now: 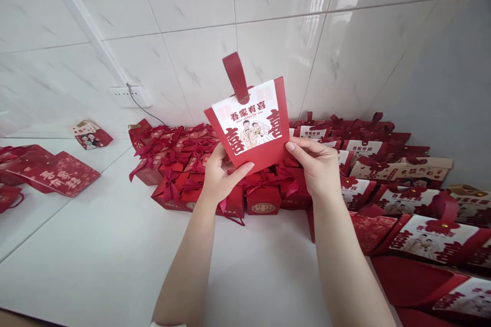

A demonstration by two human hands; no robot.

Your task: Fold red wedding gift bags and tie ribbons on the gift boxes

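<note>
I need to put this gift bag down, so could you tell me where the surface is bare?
The white surface is bare left of your left hand, between the flat red bags and the ribboned boxes. The bag rows at right are crowded.

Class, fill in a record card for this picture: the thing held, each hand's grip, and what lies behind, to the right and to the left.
Held: red gift bag, flat, upright, loop handle on top
Left hand: grips its lower left edge
Right hand: grips its lower right edge
Behind: small ribboned boxes, clustered
Right: matching printed bags, lying in rows
Left: flat red bags
Wall: socket with cable
</note>
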